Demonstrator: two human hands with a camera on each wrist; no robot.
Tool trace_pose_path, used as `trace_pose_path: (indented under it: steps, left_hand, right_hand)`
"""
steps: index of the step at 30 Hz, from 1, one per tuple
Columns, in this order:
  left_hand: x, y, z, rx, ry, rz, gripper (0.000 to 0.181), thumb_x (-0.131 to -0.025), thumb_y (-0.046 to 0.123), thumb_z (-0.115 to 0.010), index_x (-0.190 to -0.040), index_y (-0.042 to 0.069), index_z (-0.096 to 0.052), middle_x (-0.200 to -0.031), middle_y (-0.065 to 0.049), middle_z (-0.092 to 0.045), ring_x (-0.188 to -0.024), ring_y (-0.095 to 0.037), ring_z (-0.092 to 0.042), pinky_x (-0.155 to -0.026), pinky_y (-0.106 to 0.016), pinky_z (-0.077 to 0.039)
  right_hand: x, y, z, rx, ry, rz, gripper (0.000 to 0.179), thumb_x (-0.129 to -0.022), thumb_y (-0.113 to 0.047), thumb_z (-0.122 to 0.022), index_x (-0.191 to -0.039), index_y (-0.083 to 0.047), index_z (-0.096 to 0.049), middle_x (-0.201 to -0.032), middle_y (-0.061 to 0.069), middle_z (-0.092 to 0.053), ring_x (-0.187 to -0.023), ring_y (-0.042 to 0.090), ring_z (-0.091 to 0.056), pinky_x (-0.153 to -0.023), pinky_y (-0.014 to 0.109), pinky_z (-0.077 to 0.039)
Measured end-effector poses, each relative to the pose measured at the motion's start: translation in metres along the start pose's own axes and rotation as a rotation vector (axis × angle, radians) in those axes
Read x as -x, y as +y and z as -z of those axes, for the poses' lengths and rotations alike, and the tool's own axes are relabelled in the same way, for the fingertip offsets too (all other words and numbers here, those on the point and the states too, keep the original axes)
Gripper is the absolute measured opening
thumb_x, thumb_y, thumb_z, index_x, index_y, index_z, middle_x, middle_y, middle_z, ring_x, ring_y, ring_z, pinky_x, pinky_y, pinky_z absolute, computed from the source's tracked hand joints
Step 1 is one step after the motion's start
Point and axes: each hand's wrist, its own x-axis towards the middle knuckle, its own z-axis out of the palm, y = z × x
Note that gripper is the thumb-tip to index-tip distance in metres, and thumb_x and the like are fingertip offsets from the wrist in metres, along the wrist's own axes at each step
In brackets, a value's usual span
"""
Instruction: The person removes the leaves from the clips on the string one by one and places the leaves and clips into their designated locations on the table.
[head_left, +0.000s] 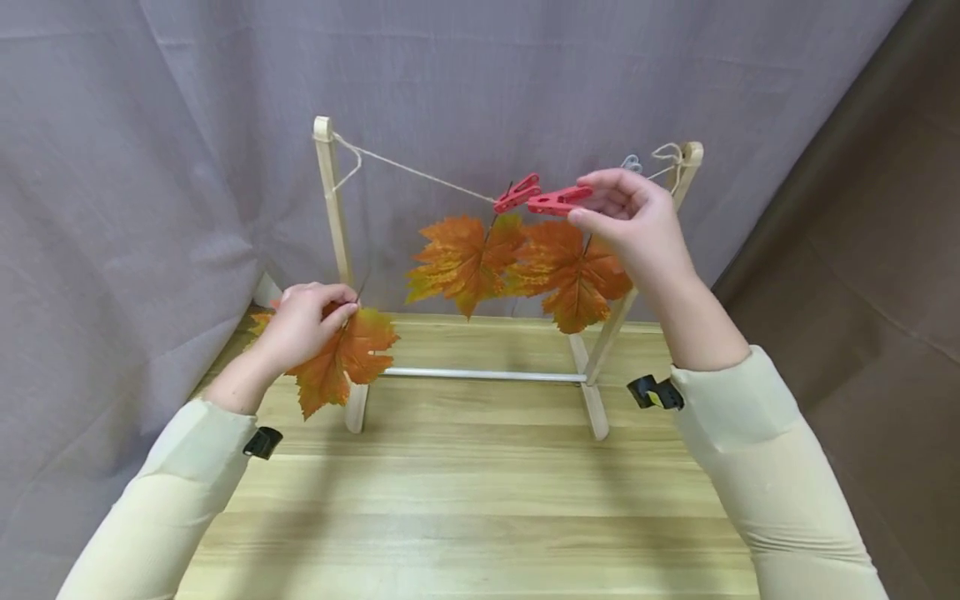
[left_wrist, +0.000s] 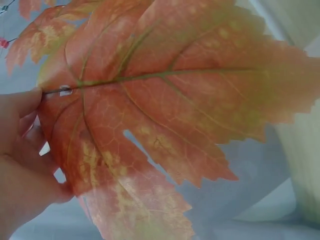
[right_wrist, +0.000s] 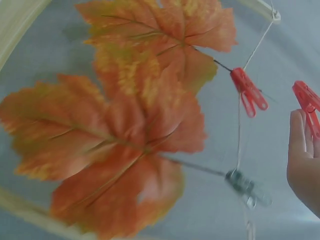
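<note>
My left hand (head_left: 309, 323) pinches the stem of an orange maple leaf (left_wrist: 165, 90) at the left, and the leaf fans out past the fingers in the left wrist view. My right hand (head_left: 637, 218) holds a red clothespin (head_left: 557, 201) between thumb and fingers, near the string. Just left of it, another red clothespin (right_wrist: 245, 90) grips the string (head_left: 420, 172) and the stem of a hanging leaf (head_left: 468, 258). A second hanging leaf (right_wrist: 115, 145) is fixed by a pale translucent clothespin (right_wrist: 242, 184), partly behind my right hand in the head view.
The string runs between two wooden posts, the left post (head_left: 333, 208) and the right post (head_left: 686, 171). Low down, a white rod (head_left: 480, 375) joins them. The frame stands on a wood-grain table (head_left: 465, 500), with a grey curtain (head_left: 480, 75) behind.
</note>
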Motion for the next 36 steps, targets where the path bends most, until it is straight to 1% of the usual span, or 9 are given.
trace_pose_path:
  steps: [6, 10, 14, 19, 23, 27, 29, 31, 36]
  left_hand:
    - [0.012, -0.013, -0.01, -0.007, -0.097, -0.042, 0.008, -0.09, 0.011, -0.06, -0.085, 0.01, -0.066, -0.078, -0.002, -0.068, -0.082, -0.024, -0.058, -0.091, -0.047, -0.033]
    - [0.021, -0.024, -0.021, -0.028, -0.151, -0.102, 0.009, -0.088, 0.011, -0.062, -0.08, 0.012, -0.065, -0.071, 0.004, -0.063, -0.074, -0.016, -0.056, -0.083, -0.042, -0.037]
    - [0.03, -0.034, -0.033, -0.026, -0.234, -0.138, 0.012, -0.088, 0.01, -0.062, -0.076, 0.015, -0.062, -0.067, 0.009, -0.057, -0.069, -0.009, -0.05, -0.082, -0.042, -0.035]
    - [0.04, -0.044, -0.05, -0.013, -0.352, -0.121, 0.017, -0.087, 0.012, -0.062, -0.072, 0.017, -0.059, -0.062, 0.011, -0.049, -0.066, -0.006, -0.045, -0.082, -0.048, -0.031]
    - [0.049, -0.049, -0.061, -0.011, -0.436, -0.115, 0.019, -0.088, 0.013, -0.061, -0.071, 0.018, -0.057, -0.062, 0.011, -0.048, -0.067, -0.004, -0.046, -0.087, -0.061, -0.031]
    - [0.058, -0.056, -0.073, -0.024, -0.496, -0.13, 0.021, -0.089, 0.013, -0.06, -0.069, 0.017, -0.054, -0.062, 0.012, -0.047, -0.067, -0.003, -0.044, -0.088, -0.068, -0.03]
    - [0.063, -0.059, -0.079, -0.039, -0.515, -0.143, 0.023, -0.089, 0.013, -0.06, -0.068, 0.017, -0.052, -0.062, 0.012, -0.044, -0.066, -0.004, -0.041, -0.087, -0.067, -0.031]
    - [0.069, -0.062, -0.087, -0.055, -0.531, -0.151, 0.025, -0.089, 0.013, -0.06, -0.067, 0.015, -0.05, -0.061, 0.011, -0.04, -0.065, -0.004, -0.038, -0.087, -0.069, -0.032]
    - [0.081, -0.066, -0.106, -0.122, -0.527, -0.157, 0.021, -0.087, 0.014, -0.063, -0.068, 0.017, -0.054, -0.064, 0.013, -0.049, -0.07, -0.008, -0.045, -0.09, -0.071, -0.031]
  right_hand:
    - [0.027, 0.025, 0.03, -0.065, -0.053, -0.01, 0.024, -0.081, 0.006, -0.066, -0.098, -0.01, -0.064, -0.09, -0.004, -0.067, -0.081, 0.004, -0.063, -0.075, 0.011, -0.051]
    - [0.047, 0.049, 0.051, 0.023, -0.065, -0.023, 0.027, -0.083, 0.004, -0.064, -0.102, -0.014, -0.068, -0.085, -0.008, -0.066, -0.074, 0.002, -0.059, -0.067, 0.009, -0.048]
    - [0.07, 0.079, 0.073, 0.101, -0.082, -0.078, 0.027, -0.085, 0.001, -0.064, -0.103, -0.019, -0.069, -0.084, -0.012, -0.066, -0.072, 0.001, -0.057, -0.063, 0.01, -0.046]
    - [0.097, 0.115, 0.094, 0.065, -0.129, -0.164, 0.028, -0.086, 0.003, -0.061, -0.103, -0.019, -0.066, -0.095, -0.014, -0.068, -0.086, -0.004, -0.063, -0.073, 0.011, -0.051]
    - [0.117, 0.141, 0.105, 0.097, -0.142, -0.243, 0.028, -0.087, 0.003, -0.06, -0.104, -0.019, -0.063, -0.096, -0.018, -0.067, -0.089, -0.006, -0.063, -0.073, 0.011, -0.05]
    - [0.134, 0.166, 0.114, 0.203, -0.142, -0.35, 0.022, -0.089, -0.003, -0.06, -0.111, -0.007, -0.058, -0.094, -0.023, -0.064, -0.088, -0.009, -0.061, -0.073, 0.011, -0.05]
    - [0.141, 0.179, 0.117, 0.265, -0.145, -0.409, 0.029, -0.09, -0.007, -0.06, -0.116, 0.003, -0.053, -0.094, -0.023, -0.063, -0.087, -0.009, -0.06, -0.073, 0.013, -0.05]
    - [0.148, 0.191, 0.119, 0.31, -0.146, -0.451, 0.037, -0.089, -0.006, -0.06, -0.119, 0.011, -0.048, -0.095, -0.018, -0.063, -0.085, -0.01, -0.059, -0.073, 0.014, -0.051]
    - [0.162, 0.223, 0.117, 0.375, -0.147, -0.517, 0.038, -0.087, 0.002, -0.057, -0.119, 0.017, -0.044, -0.1, 0.009, -0.064, -0.08, -0.006, -0.057, -0.072, 0.015, -0.051]
